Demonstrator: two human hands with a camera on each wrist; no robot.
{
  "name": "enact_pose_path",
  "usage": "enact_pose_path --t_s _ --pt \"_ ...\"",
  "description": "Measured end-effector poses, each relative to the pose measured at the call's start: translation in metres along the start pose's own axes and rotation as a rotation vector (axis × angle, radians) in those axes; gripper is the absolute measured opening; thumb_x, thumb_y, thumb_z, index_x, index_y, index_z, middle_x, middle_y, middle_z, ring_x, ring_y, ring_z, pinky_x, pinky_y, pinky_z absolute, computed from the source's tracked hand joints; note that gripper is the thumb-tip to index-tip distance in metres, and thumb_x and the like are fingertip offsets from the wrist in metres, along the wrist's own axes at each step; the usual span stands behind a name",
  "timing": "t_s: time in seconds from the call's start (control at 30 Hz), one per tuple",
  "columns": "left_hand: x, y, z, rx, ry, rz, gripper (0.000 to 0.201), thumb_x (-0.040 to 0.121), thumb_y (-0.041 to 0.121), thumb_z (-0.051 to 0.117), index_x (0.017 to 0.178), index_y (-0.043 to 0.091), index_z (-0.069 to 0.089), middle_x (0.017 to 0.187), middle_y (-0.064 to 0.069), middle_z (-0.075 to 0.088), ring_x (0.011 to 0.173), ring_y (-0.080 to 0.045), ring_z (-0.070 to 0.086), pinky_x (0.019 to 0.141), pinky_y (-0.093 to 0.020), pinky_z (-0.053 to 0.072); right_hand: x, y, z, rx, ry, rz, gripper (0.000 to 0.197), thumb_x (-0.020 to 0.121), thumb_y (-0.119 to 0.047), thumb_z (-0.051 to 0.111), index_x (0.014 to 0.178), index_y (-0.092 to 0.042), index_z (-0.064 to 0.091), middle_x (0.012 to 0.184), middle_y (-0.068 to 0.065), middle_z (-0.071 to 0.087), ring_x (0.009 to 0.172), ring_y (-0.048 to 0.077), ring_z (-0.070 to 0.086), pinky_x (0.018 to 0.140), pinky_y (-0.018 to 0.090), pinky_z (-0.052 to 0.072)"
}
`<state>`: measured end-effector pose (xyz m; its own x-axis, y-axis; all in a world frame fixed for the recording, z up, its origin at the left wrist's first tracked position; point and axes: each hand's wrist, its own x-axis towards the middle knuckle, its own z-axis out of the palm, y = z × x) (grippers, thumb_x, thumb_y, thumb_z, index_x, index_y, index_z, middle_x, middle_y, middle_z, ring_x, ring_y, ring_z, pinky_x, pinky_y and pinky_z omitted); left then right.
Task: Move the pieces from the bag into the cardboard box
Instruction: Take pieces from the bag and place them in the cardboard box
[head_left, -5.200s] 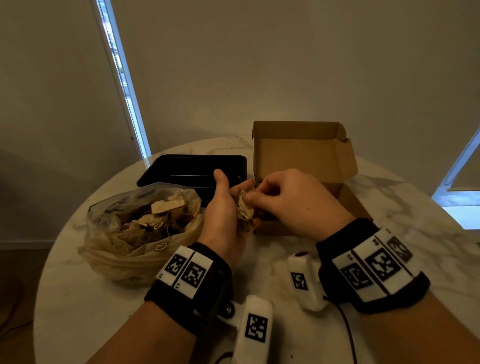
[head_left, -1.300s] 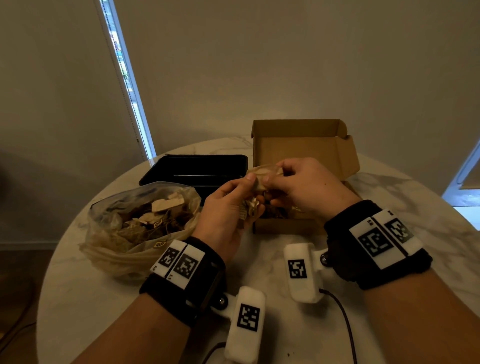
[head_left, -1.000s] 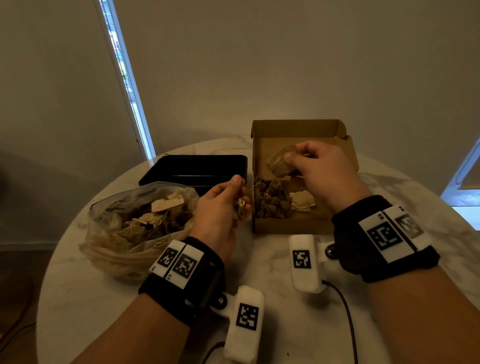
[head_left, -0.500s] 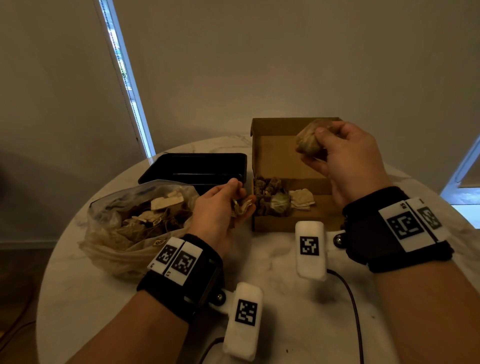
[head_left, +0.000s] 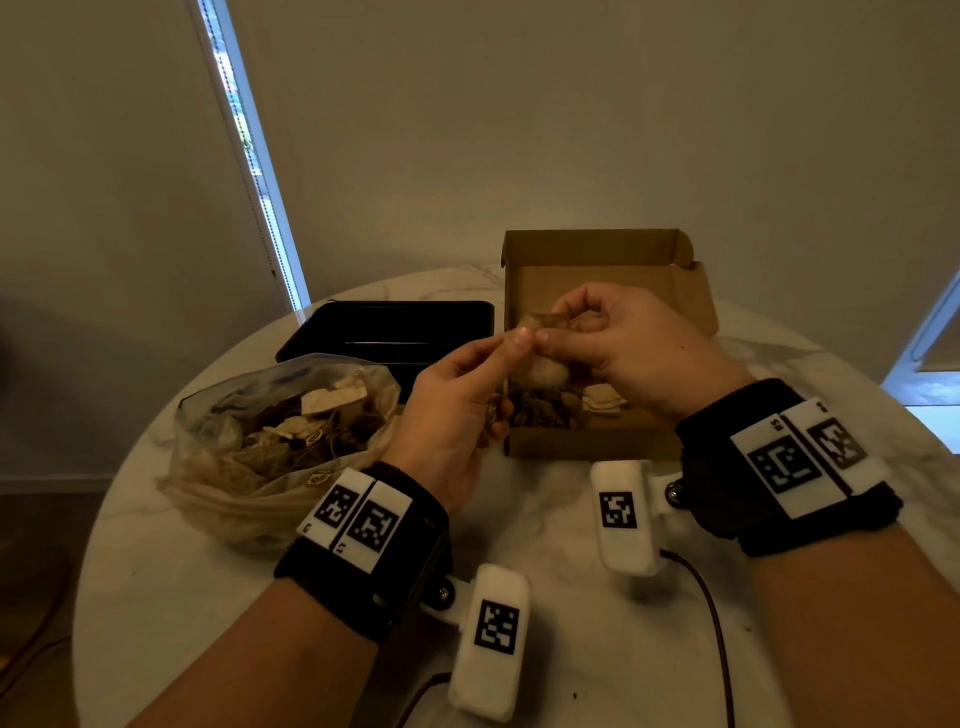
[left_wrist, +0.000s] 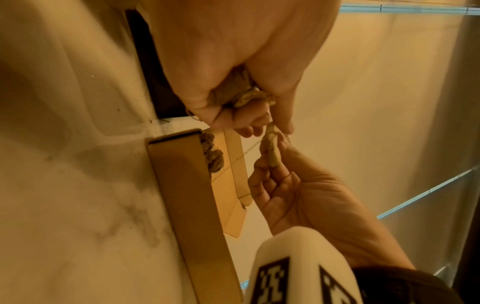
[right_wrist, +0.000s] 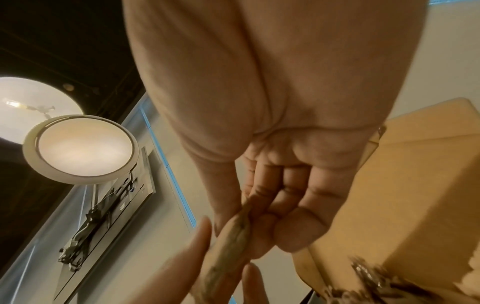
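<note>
A clear plastic bag (head_left: 270, 447) of tan and brown pieces lies on the table's left. The open cardboard box (head_left: 597, 260) stands at the back centre, several pieces (head_left: 540, 410) on its floor. Both hands meet over the box's left front corner. My left hand (head_left: 511, 345) keeps a small clump (left_wrist: 246, 96) in its curled fingers and pinches a pale piece (head_left: 545, 371) with thumb and forefinger. My right hand (head_left: 558, 335) pinches the same piece (left_wrist: 271, 150) from the other side. In the right wrist view the piece (right_wrist: 228, 242) hangs between both hands' fingertips.
A black plastic tray (head_left: 395, 332) sits behind the bag, left of the box. The round marble table (head_left: 571, 649) ends close to the bag on the left. A black cable (head_left: 717, 623) trails over the table near my right wrist.
My right hand, raised near the box's lid with a piece half a second ago, has come down and left to meet my left hand. The left hand lifted slightly toward it.
</note>
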<state>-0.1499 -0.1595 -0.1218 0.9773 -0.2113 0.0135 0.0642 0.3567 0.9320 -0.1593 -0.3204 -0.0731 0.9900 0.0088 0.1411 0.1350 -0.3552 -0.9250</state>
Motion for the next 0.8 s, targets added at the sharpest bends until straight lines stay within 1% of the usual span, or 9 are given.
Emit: enact_pose_path --t_s 0.1,0.17,0.3,0.47,0.53,0.63,0.67,0.73,0.8 --pt "0.002 -0.002 -0.001 0.019 0.007 -0.004 0.029 0.088 0.028 0.075 0.113 0.014 0.075 0.083 0.002 0.072 0.053 -0.003 0.050 0.045 -0.015 0.039 0.001 0.003 0.002 -0.071 -0.012 0.002 0.015 0.091 -0.027 0.073 0.098 -0.021 0.061 0.082 0.011 0.076 0.083 0.025 0.073 0.081 0.046 0.059" --pt "0.003 -0.002 -0.002 0.002 0.039 0.010 0.025 0.089 0.026 0.074 0.111 0.013 0.074 0.085 -0.002 0.070 0.053 -0.004 0.049 0.045 -0.015 0.040 0.002 0.004 0.004 -0.106 -0.020 0.036 0.016 0.092 -0.033 0.072 0.100 -0.023 0.062 0.081 0.004 0.075 0.082 0.022 0.071 0.084 0.050 0.059" --pt "0.004 0.000 -0.005 -0.050 0.097 0.057 0.023 0.091 0.024 0.073 0.110 0.012 0.073 0.090 -0.006 0.069 0.056 -0.006 0.051 0.046 -0.015 0.042 -0.001 0.000 0.007 -0.151 -0.142 0.129 0.028 0.094 -0.047 0.066 0.113 -0.027 0.061 0.082 -0.001 0.077 0.067 0.012 0.067 0.070 0.040 0.056" --pt "0.005 0.001 -0.007 -0.095 0.166 0.073 0.026 0.091 0.026 0.073 0.113 0.011 0.071 0.096 -0.009 0.068 0.055 -0.008 0.049 0.046 -0.016 0.041 -0.006 -0.004 0.010 -0.167 -0.298 0.110 0.036 0.091 -0.028 0.073 0.122 -0.019 0.057 0.094 0.001 0.080 0.074 0.016 0.062 0.068 0.029 0.047" --pt "0.006 0.001 -0.008 -0.100 0.199 0.078 0.027 0.092 0.027 0.073 0.114 0.010 0.071 0.098 -0.010 0.068 0.055 -0.007 0.050 0.046 -0.016 0.042 -0.006 -0.004 0.007 -0.165 -0.291 0.100 0.030 0.092 -0.021 0.073 0.119 -0.016 0.060 0.093 0.001 0.080 0.077 0.015 0.068 0.074 0.028 0.051" --pt "0.007 0.001 -0.011 -0.134 0.243 0.083 0.027 0.093 0.026 0.072 0.115 0.010 0.070 0.092 -0.005 0.068 0.051 -0.003 0.051 0.045 -0.014 0.043 -0.006 -0.003 0.001 -0.209 -0.289 0.065 0.014 0.093 -0.022 0.071 0.106 -0.016 0.069 0.091 0.000 0.080 0.097 0.022 0.074 0.095 0.041 0.055" --pt "0.007 0.002 -0.011 -0.146 0.259 0.083 0.029 0.093 0.026 0.072 0.116 0.009 0.069 0.091 -0.005 0.068 0.050 -0.002 0.051 0.045 -0.014 0.043 -0.006 -0.003 -0.001 -0.225 -0.296 0.060 0.011 0.093 -0.023 0.071 0.103 -0.017 0.071 0.091 -0.001 0.080 0.095 0.020 0.074 0.093 0.042 0.055" --pt "0.009 0.003 -0.012 -0.173 0.283 0.084 0.027 0.092 0.026 0.073 0.114 0.011 0.069 0.091 -0.004 0.068 0.050 -0.002 0.051 0.044 -0.014 0.043 -0.006 -0.002 -0.002 -0.235 -0.311 0.071 0.010 0.094 -0.022 0.070 0.100 -0.016 0.074 0.090 0.001 0.080 0.073 0.009 0.070 0.076 0.032 0.054" --pt "0.009 0.005 -0.013 -0.207 0.299 0.091 0.019 0.092 0.026 0.072 0.107 0.015 0.068 0.093 -0.004 0.068 0.051 -0.002 0.051 0.044 -0.014 0.043 -0.006 -0.002 -0.003 -0.220 -0.310 0.094 0.010 0.093 -0.020 0.070 0.098 -0.013 0.076 0.089 0.004 0.079 0.069 0.011 0.063 0.068 0.028 0.049"
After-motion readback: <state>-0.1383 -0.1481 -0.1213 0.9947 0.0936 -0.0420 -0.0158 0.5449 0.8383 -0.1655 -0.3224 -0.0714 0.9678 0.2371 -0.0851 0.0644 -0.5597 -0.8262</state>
